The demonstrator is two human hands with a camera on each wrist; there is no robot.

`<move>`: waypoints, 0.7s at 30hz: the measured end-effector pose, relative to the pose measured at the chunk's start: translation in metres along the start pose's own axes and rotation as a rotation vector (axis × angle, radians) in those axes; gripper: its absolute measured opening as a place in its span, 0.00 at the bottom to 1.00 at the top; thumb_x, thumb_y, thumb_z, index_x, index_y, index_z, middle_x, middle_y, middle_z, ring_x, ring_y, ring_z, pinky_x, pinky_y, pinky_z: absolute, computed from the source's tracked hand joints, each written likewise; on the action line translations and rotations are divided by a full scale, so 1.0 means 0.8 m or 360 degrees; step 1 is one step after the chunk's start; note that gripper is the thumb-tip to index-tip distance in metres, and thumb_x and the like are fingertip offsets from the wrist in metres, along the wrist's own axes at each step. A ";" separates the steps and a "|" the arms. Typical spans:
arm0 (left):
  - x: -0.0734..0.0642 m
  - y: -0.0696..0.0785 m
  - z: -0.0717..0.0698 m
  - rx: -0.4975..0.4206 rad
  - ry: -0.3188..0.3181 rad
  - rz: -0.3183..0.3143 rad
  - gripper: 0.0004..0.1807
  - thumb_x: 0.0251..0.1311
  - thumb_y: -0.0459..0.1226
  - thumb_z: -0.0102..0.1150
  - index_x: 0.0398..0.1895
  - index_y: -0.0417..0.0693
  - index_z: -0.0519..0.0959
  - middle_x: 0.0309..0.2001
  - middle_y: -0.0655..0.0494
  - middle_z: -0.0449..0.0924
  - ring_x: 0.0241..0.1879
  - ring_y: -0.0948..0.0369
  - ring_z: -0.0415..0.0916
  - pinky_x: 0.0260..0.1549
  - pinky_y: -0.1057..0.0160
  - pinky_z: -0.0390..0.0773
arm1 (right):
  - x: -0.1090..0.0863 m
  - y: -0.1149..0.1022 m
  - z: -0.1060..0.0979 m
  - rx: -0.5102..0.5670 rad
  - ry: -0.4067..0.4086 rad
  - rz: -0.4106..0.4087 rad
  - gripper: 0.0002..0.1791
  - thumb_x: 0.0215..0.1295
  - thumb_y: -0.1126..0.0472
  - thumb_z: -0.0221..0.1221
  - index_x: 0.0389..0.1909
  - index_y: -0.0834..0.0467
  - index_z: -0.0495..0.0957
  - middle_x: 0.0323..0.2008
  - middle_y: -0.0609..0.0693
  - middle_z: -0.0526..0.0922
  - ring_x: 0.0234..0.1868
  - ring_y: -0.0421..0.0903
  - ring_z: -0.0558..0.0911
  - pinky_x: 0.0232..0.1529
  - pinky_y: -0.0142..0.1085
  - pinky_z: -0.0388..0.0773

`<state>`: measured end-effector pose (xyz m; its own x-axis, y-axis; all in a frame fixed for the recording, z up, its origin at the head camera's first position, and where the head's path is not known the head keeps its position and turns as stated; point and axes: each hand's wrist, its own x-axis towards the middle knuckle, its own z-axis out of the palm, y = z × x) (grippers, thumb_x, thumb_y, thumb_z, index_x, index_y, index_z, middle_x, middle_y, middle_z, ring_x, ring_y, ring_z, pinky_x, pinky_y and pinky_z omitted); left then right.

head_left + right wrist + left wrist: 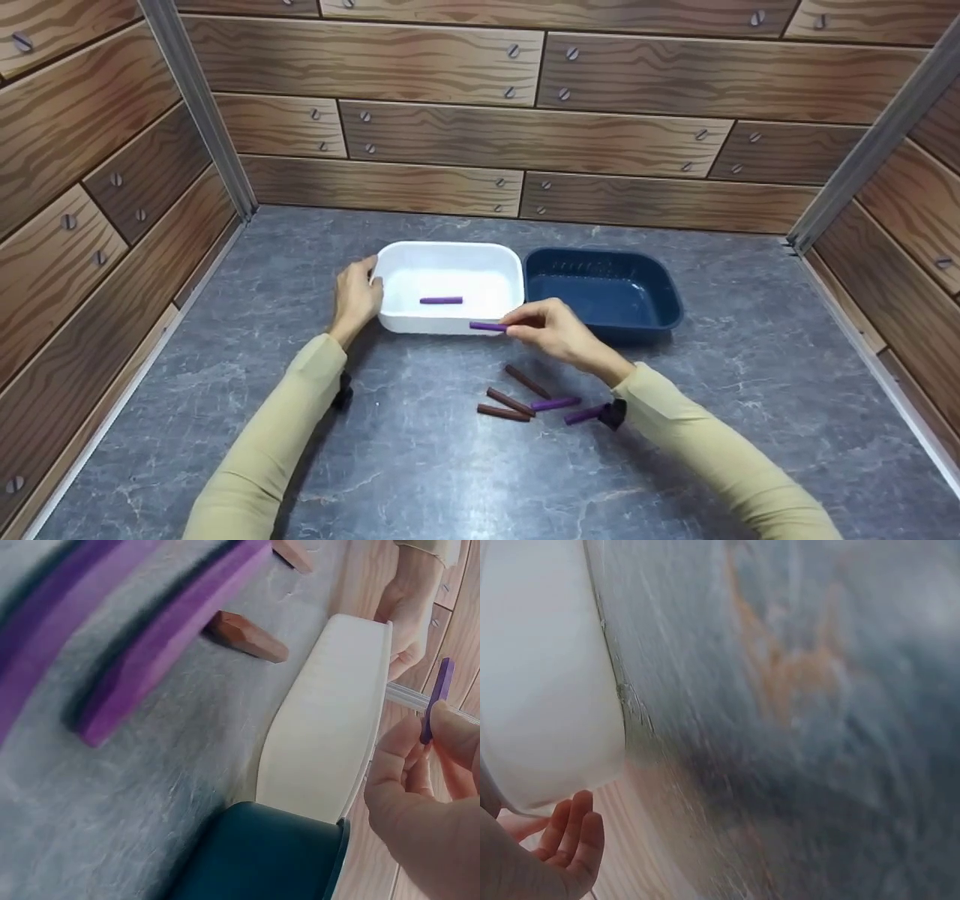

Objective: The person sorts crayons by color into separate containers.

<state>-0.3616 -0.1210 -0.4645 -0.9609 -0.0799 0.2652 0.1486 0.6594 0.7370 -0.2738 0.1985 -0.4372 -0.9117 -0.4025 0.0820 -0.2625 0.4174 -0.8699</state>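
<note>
In the head view, my right hand (559,330) pinches a purple crayon-like stick (487,326) between thumb and fingertips, at the near right rim of a white bin (420,324). The right wrist view shows this stick (442,686) with faceted sides, pointing away from the fingers. My left hand (358,296) grips the left end of the white bin; in the left wrist view its fingers (591,844) bend against the bin's end. One purple stick (441,301) lies on the bin's floor. Three brown sticks (504,413) and two purple sticks (555,403) lie on the table nearer me.
A dark blue bin (637,334) stands against the right end of the white one. Wood-patterned walls (435,135) close off the back and both sides of the grey marbled table (420,465). My right sleeve (705,427) passes close to one loose purple stick.
</note>
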 end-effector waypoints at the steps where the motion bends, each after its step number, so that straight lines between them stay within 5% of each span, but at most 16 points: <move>1: 0.000 0.000 0.000 -0.0005 -0.0001 0.0000 0.24 0.64 0.28 0.51 0.64 0.32 0.72 0.60 0.36 0.76 0.62 0.45 0.73 0.62 0.50 0.72 | 0.002 0.000 0.000 0.0002 0.0000 0.0003 0.11 0.65 0.66 0.62 0.45 0.65 0.85 0.33 0.57 0.84 0.28 0.40 0.75 0.25 0.26 0.71; 12: 0.000 0.001 0.002 -0.0004 0.0015 0.0007 0.24 0.63 0.28 0.51 0.63 0.32 0.72 0.60 0.35 0.76 0.62 0.44 0.73 0.63 0.49 0.71 | 0.023 -0.008 -0.002 0.0056 0.0059 0.0020 0.09 0.65 0.64 0.62 0.44 0.60 0.86 0.30 0.51 0.83 0.28 0.49 0.76 0.24 0.27 0.69; 21: 0.000 0.000 0.001 0.0008 0.0039 0.0038 0.23 0.62 0.27 0.51 0.62 0.32 0.74 0.58 0.35 0.77 0.61 0.43 0.74 0.62 0.48 0.71 | 0.047 -0.013 0.003 0.0030 0.0096 0.0057 0.09 0.65 0.63 0.62 0.44 0.58 0.87 0.40 0.56 0.86 0.29 0.41 0.75 0.26 0.27 0.71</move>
<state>-0.3614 -0.1206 -0.4649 -0.9510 -0.0826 0.2980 0.1701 0.6650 0.7272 -0.3044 0.1771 -0.4265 -0.9381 -0.3373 0.0793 -0.2238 0.4151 -0.8818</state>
